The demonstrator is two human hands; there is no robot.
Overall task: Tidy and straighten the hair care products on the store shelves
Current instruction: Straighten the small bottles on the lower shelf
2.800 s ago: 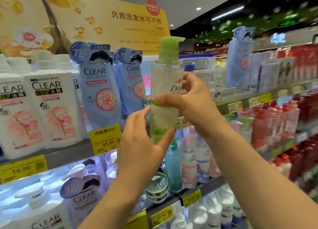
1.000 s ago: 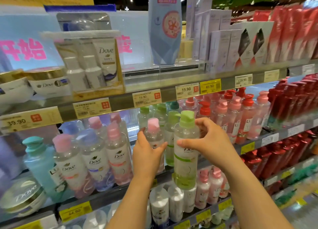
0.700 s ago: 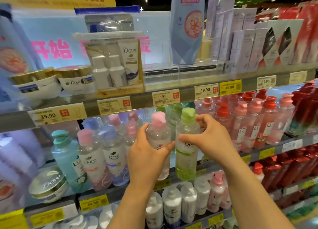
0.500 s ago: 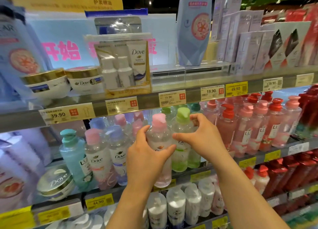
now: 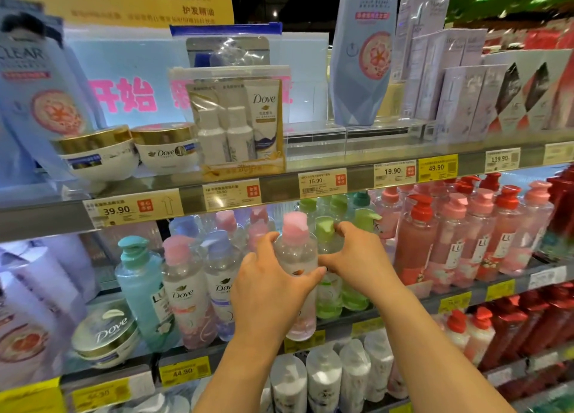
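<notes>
At lower left of the frame a Dove jar lies tilted on the middle shelf, beside a teal bottle and two upright Dove bottles. At centre the left hand has its grip wrapped around the pink-capped bottle, which stands at the shelf's front edge. Just right of it, the right hand has its grip closed on the green-capped bottle, thumb on its front, fingers at its neck. That bottle stands in the green row. Pink and red Lux bottles fill the right.
</notes>
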